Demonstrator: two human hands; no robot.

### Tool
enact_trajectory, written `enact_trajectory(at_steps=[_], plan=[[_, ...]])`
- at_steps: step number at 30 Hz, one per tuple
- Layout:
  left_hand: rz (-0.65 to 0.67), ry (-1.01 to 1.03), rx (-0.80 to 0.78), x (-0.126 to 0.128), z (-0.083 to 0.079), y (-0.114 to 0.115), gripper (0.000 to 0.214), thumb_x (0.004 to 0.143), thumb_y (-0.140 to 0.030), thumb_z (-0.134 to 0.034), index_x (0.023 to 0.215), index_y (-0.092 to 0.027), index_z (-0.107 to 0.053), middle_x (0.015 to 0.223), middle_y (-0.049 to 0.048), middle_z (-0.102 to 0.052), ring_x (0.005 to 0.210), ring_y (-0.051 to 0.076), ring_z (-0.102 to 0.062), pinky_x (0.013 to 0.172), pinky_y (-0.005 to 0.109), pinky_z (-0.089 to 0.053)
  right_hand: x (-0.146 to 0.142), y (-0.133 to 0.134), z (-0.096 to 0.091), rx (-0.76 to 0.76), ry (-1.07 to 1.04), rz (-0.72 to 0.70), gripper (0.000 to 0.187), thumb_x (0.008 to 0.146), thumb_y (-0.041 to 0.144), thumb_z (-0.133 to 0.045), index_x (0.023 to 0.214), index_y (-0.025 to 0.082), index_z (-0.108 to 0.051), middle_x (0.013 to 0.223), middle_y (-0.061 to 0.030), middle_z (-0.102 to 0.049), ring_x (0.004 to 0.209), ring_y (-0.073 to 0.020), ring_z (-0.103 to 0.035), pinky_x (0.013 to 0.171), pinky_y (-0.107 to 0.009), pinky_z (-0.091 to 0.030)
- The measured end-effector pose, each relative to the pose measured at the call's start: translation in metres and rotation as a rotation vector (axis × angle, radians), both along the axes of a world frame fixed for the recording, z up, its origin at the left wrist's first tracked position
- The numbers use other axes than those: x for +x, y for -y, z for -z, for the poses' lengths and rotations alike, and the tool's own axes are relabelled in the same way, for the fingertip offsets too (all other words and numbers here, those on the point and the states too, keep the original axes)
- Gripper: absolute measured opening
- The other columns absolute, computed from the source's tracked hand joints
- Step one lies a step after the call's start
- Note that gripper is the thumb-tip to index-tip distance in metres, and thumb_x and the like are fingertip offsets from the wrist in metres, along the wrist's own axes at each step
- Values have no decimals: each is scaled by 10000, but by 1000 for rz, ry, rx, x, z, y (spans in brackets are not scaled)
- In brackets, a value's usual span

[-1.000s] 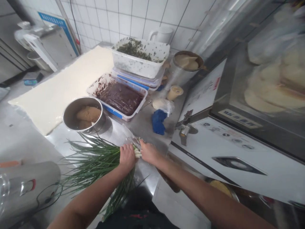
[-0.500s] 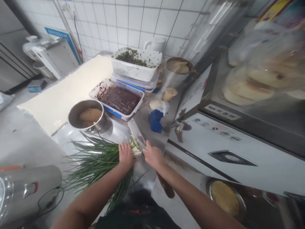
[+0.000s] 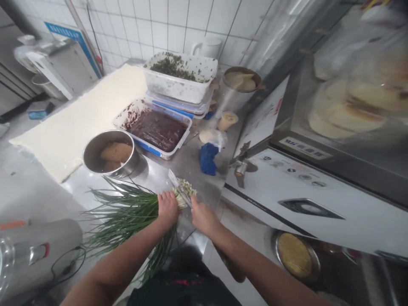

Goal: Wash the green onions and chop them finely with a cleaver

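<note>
Left hand (image 3: pixel 167 209): fingers curled shut around a long bunch of green scallions (image 3: pixel 127 216), gripping close to the pale cut ends. The leaves are thin, glossy and tubular; they fan out to the left above the brushed stainless-steel desk (image 3: pixel 197 187) and droop over its near edge. Right hand (image 3: pixel 202 219): closed in a fist on a narrow steel knife (image 3: pixel 177 190), handle hidden by the fingers, bright blade tilted and just beside the white stalk ends. Small white-and-green scallion pieces (image 3: pixel 187 188) sit heaped against the blade.

Nearby on the desk: a round steel bowl (image 3: pixel 129 163) holding tan dough, just behind the bunch; a clear blue-rimmed rectangular plastic tub (image 3: pixel 149 148) of glossy dark red-brown paste; and a white rectangular plastic tub (image 3: pixel 172 83) of dark green chopped filling, stacked on flat lids. A wide, soft, pale dough sheet (image 3: pixel 73 127) lies flat to the left. A crumpled blue cloth (image 3: pixel 208 158) lies beyond the right hand.
</note>
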State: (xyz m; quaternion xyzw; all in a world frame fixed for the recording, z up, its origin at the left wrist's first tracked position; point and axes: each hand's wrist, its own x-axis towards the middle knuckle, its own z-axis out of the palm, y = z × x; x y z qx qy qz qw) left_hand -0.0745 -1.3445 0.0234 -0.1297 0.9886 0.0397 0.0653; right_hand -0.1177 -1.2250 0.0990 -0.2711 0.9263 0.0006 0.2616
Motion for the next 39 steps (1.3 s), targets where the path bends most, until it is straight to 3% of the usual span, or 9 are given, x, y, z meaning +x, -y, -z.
enact_trajectory(at_steps=[8, 18, 22, 28, 39], plan=[[13, 4, 39, -3, 1, 2, 532, 613, -446, -614, 1001, -104, -490, 914, 123, -509, 885, 262, -441, 801, 396, -287, -26, 14, 30, 10, -32, 168, 412, 793, 237, -396, 1185, 148, -309, 798, -86, -632, 742, -196, -599, 579, -249, -355], [-30, -41, 21, 0, 1, 0, 556, 583, -494, -628, 962, -107, -506, 890, 114, -518, 859, 261, -453, 781, 392, -296, 9, -17, -10, -60, -49, 134, 411, 819, 256, -351, 1204, 121, -299, 744, -89, -631, 687, -213, -601, 564, -266, -353], [-19, -41, 13, 0, -1, 0, 549, 577, -500, -632, 939, -106, -509, 870, 110, -515, 853, 261, -448, 778, 389, -298, 13, -23, -2, -36, 24, 67, 439, 790, 202, -385, 1210, 109, -297, 757, -87, -639, 702, -211, -603, 567, -262, -353], [0, -33, 38, -3, 3, 2, 552, 593, -502, -619, 963, -111, -496, 869, 101, -501, 857, 253, -442, 787, 396, -293, -4, -18, 21, -49, 87, 98, 422, 786, 203, -378, 1194, 124, -307, 781, -82, -638, 720, -207, -598, 577, -259, -352], [-20, -7, 39, -6, 6, 2, 589, 583, -517, -625, 980, -103, -493, 884, 102, -500, 858, 253, -433, 800, 398, -294, -3, -21, -9, -64, 142, 178, 457, 807, 246, -364, 1235, 111, -279, 841, -112, -619, 766, -227, -578, 627, -285, -348]])
